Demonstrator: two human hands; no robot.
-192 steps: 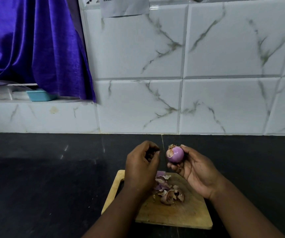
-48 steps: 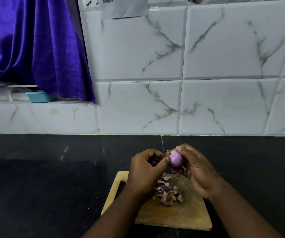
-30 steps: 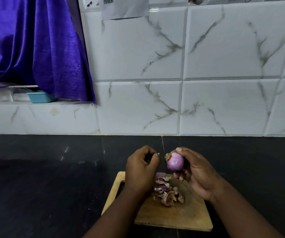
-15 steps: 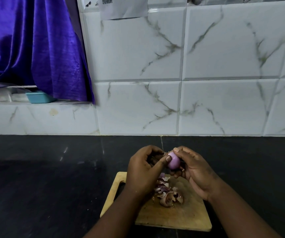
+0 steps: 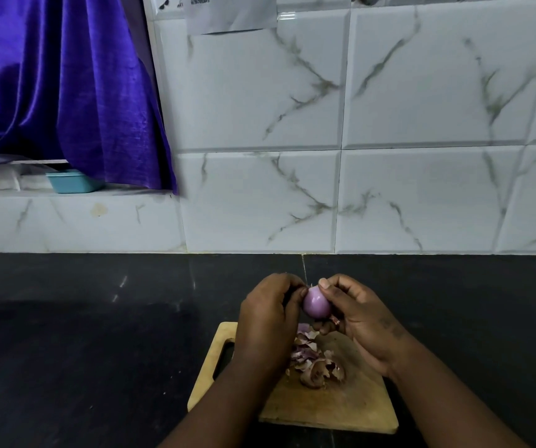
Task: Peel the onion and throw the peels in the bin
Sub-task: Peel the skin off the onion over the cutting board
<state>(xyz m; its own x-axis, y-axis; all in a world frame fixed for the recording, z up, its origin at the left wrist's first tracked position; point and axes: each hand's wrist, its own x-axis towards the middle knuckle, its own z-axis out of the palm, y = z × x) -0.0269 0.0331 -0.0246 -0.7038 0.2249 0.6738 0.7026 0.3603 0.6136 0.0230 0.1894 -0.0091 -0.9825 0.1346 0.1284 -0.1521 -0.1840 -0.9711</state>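
A small purple onion, mostly bare of dry skin, is held above the far edge of a wooden cutting board. My right hand cups it from the right, thumb on its top. My left hand presses against its left side, fingertips pinching at the top end; the pinch itself is hidden behind the fingers. A heap of brown and purple onion peels lies on the board under the hands. No bin is in view.
The board lies on a black stone counter against a white marble-tiled wall. At the far left a purple curtain hangs over a ledge holding a small teal tub.
Over the last second my left hand came back against the onion's top after a brief gap. The onion has turned a little in my right hand. The peel heap is unchanged.
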